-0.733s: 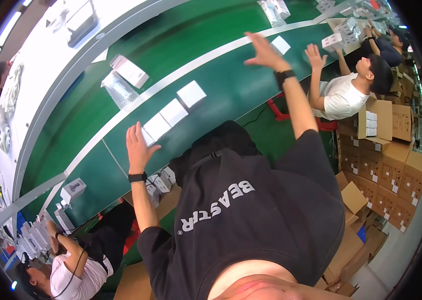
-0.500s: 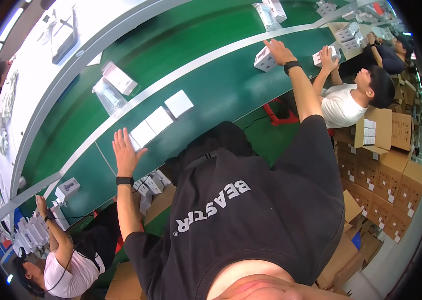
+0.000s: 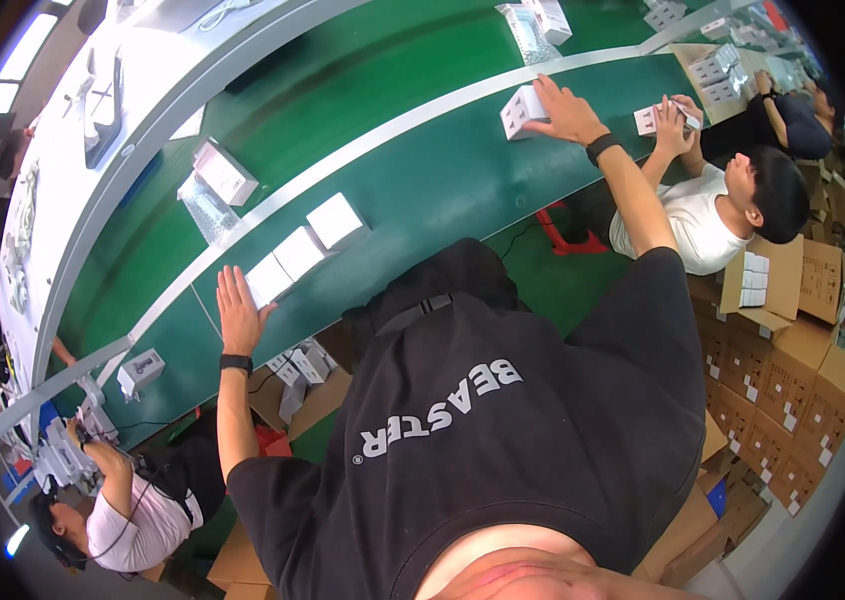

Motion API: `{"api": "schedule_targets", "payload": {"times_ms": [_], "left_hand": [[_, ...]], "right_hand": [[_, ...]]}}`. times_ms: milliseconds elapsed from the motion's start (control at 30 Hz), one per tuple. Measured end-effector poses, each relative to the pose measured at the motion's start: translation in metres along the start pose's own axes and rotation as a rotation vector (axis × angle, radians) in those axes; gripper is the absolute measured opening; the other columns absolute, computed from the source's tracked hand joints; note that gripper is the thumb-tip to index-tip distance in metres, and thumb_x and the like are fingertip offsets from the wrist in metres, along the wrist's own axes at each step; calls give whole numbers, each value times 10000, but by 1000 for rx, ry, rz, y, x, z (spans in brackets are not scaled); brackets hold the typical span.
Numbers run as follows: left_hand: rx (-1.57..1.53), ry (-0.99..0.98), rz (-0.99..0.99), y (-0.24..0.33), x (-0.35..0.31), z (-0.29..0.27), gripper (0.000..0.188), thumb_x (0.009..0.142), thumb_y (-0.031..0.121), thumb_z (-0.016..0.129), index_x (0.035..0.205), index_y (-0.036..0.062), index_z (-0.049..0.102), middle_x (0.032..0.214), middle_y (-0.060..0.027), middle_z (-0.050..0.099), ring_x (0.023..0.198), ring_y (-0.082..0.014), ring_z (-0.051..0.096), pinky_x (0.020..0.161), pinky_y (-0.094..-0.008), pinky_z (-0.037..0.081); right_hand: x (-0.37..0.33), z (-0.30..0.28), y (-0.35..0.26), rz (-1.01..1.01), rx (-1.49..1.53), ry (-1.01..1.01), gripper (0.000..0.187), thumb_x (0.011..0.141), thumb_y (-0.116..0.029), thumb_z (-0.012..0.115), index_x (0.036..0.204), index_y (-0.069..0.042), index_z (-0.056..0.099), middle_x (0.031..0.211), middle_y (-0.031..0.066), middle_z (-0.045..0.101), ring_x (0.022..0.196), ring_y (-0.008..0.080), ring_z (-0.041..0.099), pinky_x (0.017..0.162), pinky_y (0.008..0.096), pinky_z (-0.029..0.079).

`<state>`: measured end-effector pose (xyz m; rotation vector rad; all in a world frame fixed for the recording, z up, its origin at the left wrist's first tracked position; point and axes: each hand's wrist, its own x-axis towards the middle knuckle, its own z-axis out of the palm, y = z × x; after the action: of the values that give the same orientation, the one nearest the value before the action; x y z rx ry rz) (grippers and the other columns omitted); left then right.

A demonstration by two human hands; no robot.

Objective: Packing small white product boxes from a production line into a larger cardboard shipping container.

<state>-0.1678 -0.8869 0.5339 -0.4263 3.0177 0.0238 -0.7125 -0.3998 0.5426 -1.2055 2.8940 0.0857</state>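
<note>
On the bench (image 3: 423, 190) at left, three boxes (image 3: 300, 253) already stand in a row by the spread left hand (image 3: 240, 315), while the right hand (image 3: 569, 112) apparently holds a fourth box (image 3: 517, 114), apart at right.

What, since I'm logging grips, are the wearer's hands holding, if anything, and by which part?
The right hand appears to grip a printed white box by its right side. The left hand, open beside the row of white boxes, grips nothing.
</note>
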Motion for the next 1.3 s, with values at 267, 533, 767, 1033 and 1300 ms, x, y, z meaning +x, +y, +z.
{"api": "schedule_targets", "payload": {"times_ms": [267,533,767,1033,1300], "left_hand": [[-191,142,-36,7,-5,-3,1043,745,317,840,1500,-78,239,1580,-287,241,1473,-446,228,1200,-472,256],[-204,115,-195,36,-4,-7,1003,644,283,909,1461,13,394,1506,-210,402,1387,-425,356,1156,-467,337],[-278,156,-280,51,7,-9,971,610,304,923,1451,120,475,1459,-171,472,1325,-396,419,1117,-462,385],[-341,84,-258,30,35,-18,934,634,388,891,1459,243,479,1398,-125,535,1296,-382,443,1041,-460,462],[-360,-98,-209,22,50,-33,950,614,377,900,1445,193,477,1322,-125,568,1238,-372,483,1012,-465,481]], "right_hand": [[10,7,-8,-36,307,-154,826,717,-87,761,1444,-72,371,1300,205,501,1027,448,615,827,493,551],[12,-16,-191,-499,471,-98,818,684,-44,766,1412,-77,394,1302,173,506,1084,397,603,841,483,546],[20,-1,-305,-613,315,-101,812,708,-86,765,1430,-101,392,1244,226,522,956,394,648,804,475,558],[58,-26,-295,-687,354,-341,1068,648,-482,858,1534,-235,316,1197,269,551,959,428,651,877,473,528],[37,-35,-300,-595,389,-378,980,657,-490,843,1488,-243,385,1196,267,550,971,442,642,880,476,524]]}}
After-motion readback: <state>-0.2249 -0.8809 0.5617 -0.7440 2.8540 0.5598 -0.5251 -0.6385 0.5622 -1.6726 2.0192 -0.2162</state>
